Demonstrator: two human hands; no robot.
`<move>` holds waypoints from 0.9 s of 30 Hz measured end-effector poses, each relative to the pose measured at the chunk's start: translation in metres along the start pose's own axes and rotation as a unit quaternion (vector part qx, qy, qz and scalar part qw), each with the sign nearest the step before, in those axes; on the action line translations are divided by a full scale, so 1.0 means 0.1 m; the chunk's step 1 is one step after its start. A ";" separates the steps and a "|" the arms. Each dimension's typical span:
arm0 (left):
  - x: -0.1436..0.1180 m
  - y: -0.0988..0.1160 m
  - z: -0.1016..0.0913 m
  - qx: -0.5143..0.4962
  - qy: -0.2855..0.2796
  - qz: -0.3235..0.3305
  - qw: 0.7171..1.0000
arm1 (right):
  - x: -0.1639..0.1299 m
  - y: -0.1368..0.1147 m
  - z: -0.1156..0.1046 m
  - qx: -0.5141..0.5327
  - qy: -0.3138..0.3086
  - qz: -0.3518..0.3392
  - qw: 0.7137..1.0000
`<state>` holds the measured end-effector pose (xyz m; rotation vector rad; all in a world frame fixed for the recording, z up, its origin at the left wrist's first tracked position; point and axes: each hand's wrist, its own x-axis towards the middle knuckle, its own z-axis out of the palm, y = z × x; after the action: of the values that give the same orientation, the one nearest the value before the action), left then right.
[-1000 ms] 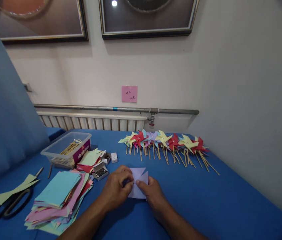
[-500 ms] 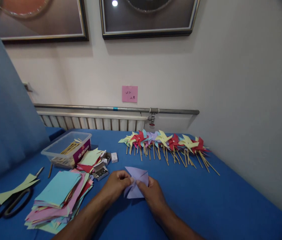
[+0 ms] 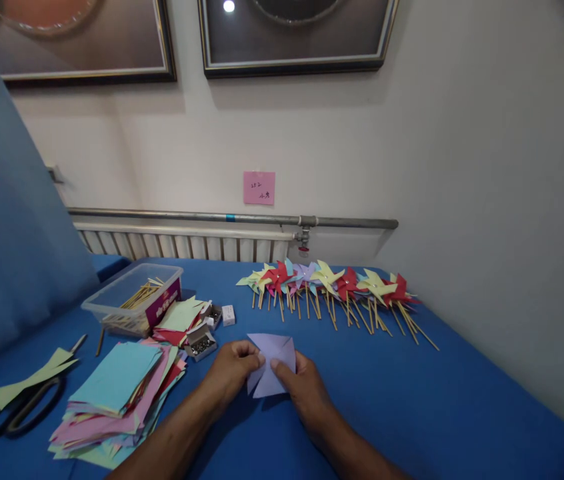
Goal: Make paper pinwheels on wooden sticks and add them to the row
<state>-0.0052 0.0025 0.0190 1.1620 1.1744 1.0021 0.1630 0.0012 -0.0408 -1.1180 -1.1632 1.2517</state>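
Observation:
A lilac paper square (image 3: 275, 353), cut and partly folded into pinwheel points, lies on the blue table (image 3: 412, 400) in front of me. My left hand (image 3: 232, 373) pinches its left side near the centre. From the right, my right hand (image 3: 305, 383) pinches the paper beside the left fingers. Both hands rest low on the table, fingertips meeting at the paper's middle.
A row of finished paper pinwheels on sticks (image 3: 332, 287) lies at the back. To the left are a stack of coloured paper sheets (image 3: 117, 393), small boxes of pins (image 3: 202, 343), a clear tub of sticks (image 3: 132, 297) and black scissors (image 3: 17, 410).
The lilac paper has been lifted slightly and its flaps folded toward the centre; my left hand's fingers moved from on top of it to its left edge.

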 end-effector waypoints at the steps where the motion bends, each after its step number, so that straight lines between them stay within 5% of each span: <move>1: 0.00 0.00 0.00 -0.006 0.001 -0.002 1.000 | 0.00 0.00 -0.01 -0.002 -0.004 0.000 1.000; 27: -0.04 0.04 0.02 -0.066 -0.018 -0.014 0.998 | -0.02 -0.04 0.01 0.021 -0.008 -0.012 1.000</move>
<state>-0.0042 -0.0008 0.0236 1.0528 1.0773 1.0168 0.1627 -0.0008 -0.0365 -1.0625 -1.1545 1.2626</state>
